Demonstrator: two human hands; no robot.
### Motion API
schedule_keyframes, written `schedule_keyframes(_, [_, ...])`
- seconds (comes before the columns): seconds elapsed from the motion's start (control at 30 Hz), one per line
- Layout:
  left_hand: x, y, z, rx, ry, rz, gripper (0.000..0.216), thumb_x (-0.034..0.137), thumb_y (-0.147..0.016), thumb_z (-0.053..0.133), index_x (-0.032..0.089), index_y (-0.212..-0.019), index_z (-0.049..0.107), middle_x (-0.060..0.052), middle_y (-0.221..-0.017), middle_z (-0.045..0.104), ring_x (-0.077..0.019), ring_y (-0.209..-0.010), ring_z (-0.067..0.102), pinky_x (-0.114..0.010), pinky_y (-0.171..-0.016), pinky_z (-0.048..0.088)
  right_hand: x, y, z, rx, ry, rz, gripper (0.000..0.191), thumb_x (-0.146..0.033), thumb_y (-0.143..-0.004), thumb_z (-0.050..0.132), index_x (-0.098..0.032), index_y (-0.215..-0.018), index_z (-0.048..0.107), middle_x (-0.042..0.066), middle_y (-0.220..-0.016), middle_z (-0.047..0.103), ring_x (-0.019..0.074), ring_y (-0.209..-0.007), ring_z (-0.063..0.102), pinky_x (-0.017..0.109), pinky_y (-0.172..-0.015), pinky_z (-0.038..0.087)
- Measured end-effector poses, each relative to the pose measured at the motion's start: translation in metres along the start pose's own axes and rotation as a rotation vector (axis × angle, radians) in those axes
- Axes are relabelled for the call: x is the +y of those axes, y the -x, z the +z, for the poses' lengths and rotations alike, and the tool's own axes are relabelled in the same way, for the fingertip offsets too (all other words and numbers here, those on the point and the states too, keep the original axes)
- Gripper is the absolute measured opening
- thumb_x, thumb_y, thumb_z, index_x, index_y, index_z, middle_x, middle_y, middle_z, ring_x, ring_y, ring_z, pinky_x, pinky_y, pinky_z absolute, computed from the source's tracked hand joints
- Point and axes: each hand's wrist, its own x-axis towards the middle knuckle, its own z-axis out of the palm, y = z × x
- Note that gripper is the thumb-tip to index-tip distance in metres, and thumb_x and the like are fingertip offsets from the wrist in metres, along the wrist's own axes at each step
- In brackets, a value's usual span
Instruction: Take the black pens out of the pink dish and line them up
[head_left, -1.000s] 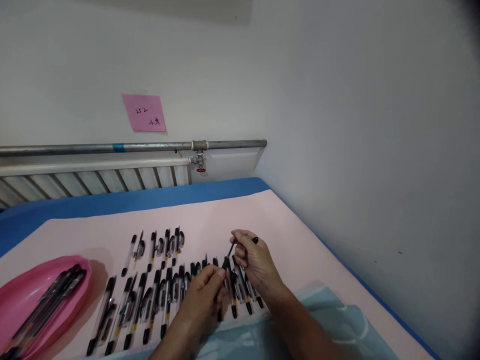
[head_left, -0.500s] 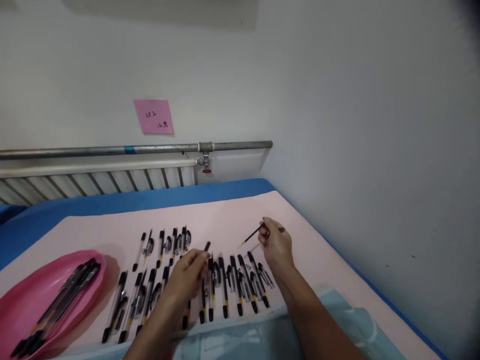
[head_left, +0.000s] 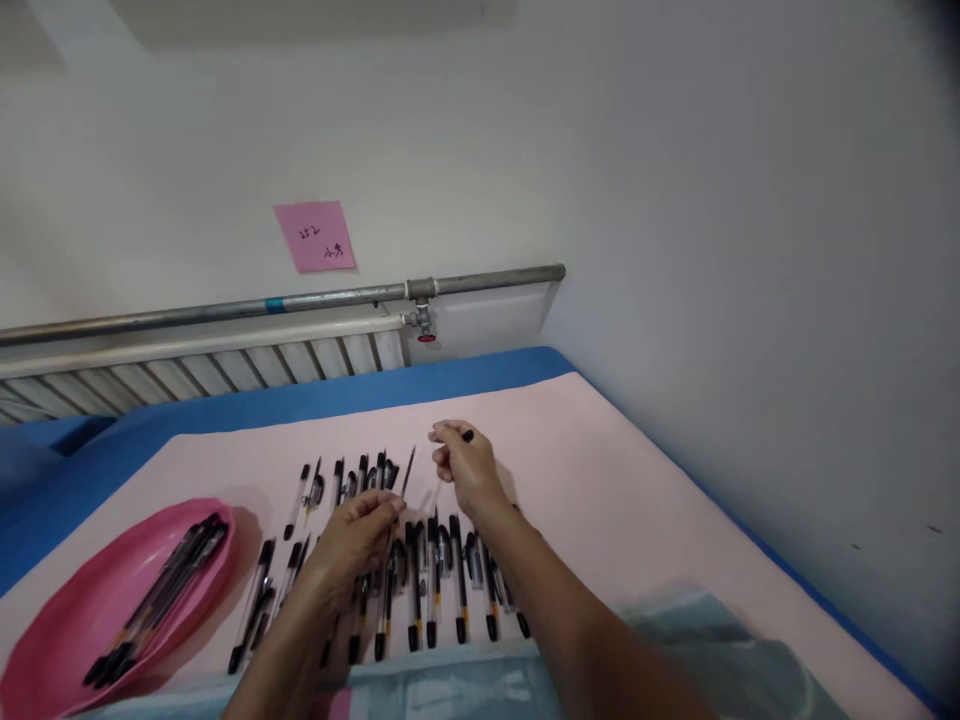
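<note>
My left hand point(head_left: 364, 530) is closed in a pinch above the pen parts. From its fingertips a thin dark pen refill point(head_left: 409, 472) sticks up with its pointed end on top. Whether a barrel surrounds its lower end is hidden by the fingers. Just to the right and slightly higher, my right hand point(head_left: 469, 468) is curled shut, with a small black-ended pen part point(head_left: 468, 436) showing by the knuckles. Below both hands lie clear pen barrels with black ends point(head_left: 458, 580) in a row, with black caps point(head_left: 474, 560) and refills beside them.
At the left a pink oval basin point(head_left: 60, 625) holds several assembled-looking pens point(head_left: 161, 605). A farther row of pen parts point(head_left: 337, 485) lies behind my left hand. Pale pink sheeting point(head_left: 585, 480) covers the blue surface point(head_left: 315, 403), bounded by a wall at the right. A radiator point(head_left: 225, 365) and pipe stand behind.
My right hand has moved left, close to my left hand. The refill that was in my right fingertips now appears upright at my left fingertips. The view has shifted slightly.
</note>
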Motion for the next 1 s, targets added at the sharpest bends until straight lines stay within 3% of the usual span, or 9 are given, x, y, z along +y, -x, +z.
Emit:
schedule_keyframes(0.07, [0.000,-0.003,-0.001,0.072,0.008,0.024,0.039,0.046,-0.055,0.071,0.018,-0.069,0.047,0.014,-0.041,0.029,0.0001,-0.031,0.016,-0.013,-0.031,0.008,-0.004,-0.004,-0.010,-0.026,0.015,0.028,0.012,-0.023,-0.062,0.059,-0.016,-0.070,0.055,-0.001,-0.067,0.058,0.0035,-0.040,0.044,0.014,-0.030,0.023])
schedule_keyframes(0.13, [0.000,-0.006,0.002,0.105,0.011,0.057,0.039,0.045,-0.056,0.071,0.017,-0.069,0.047,0.013,-0.043,0.032,0.0005,-0.031,0.017,-0.013,-0.031,0.009,-0.005,-0.003,-0.015,-0.170,0.074,0.090,0.011,-0.020,-0.058,0.062,-0.014,-0.067,0.057,0.000,-0.061,0.059,0.0050,-0.039,0.045,0.014,-0.029,0.022])
schedule_keyframes(0.27, [0.002,-0.007,0.013,0.060,-0.015,0.082,0.037,0.043,-0.058,0.070,0.017,-0.069,0.047,0.012,-0.046,0.034,0.0010,-0.031,0.017,-0.013,-0.031,0.010,0.000,0.006,-0.009,-0.393,0.213,0.120,0.005,-0.019,-0.063,0.058,-0.015,-0.065,0.058,-0.003,-0.048,0.053,0.0064,-0.037,0.044,0.015,-0.030,0.026])
schedule_keyframes(0.63, [0.001,-0.014,0.021,0.084,-0.115,0.111,0.034,0.046,-0.062,0.064,0.017,-0.064,0.047,0.013,-0.037,0.022,-0.0011,-0.030,0.015,-0.014,-0.032,0.008,0.006,0.011,-0.007,-0.378,0.444,0.015,0.006,-0.018,-0.067,0.054,-0.017,-0.063,0.059,-0.006,-0.041,0.050,0.0053,-0.031,0.037,0.018,-0.034,0.030])
schedule_keyframes(0.77, [0.003,-0.016,0.022,0.147,-0.180,0.156,0.035,0.050,-0.065,0.058,0.016,-0.072,0.052,0.007,-0.053,0.042,-0.0017,-0.034,0.025,-0.015,-0.033,0.016,0.009,0.006,-0.008,-0.319,0.514,-0.044,0.009,-0.016,-0.069,0.053,-0.018,-0.065,0.061,-0.005,-0.043,0.053,0.0079,-0.037,0.044,0.020,-0.043,0.035])
schedule_keyframes(0.87, [0.008,-0.021,0.019,0.249,-0.328,0.197,0.036,0.048,-0.069,0.048,0.015,-0.084,0.055,0.002,-0.068,0.050,-0.0062,-0.045,0.041,-0.018,-0.038,0.030,0.012,-0.001,-0.014,-0.252,0.595,-0.093,0.011,-0.013,-0.067,0.052,-0.017,-0.061,0.059,-0.003,-0.045,0.054,0.0106,-0.044,0.050,0.022,-0.051,0.037])
schedule_keyframes(1.0, [0.018,-0.033,0.015,0.301,-0.587,0.187,0.028,0.040,-0.069,0.048,0.015,-0.072,0.060,-0.001,-0.064,0.055,-0.0139,-0.059,0.052,-0.024,-0.051,0.038,0.019,-0.005,-0.018,-0.213,0.691,-0.144,0.014,-0.010,-0.065,0.053,-0.018,-0.056,0.059,-0.002,-0.046,0.054,0.0133,-0.053,0.053,0.023,-0.056,0.037])
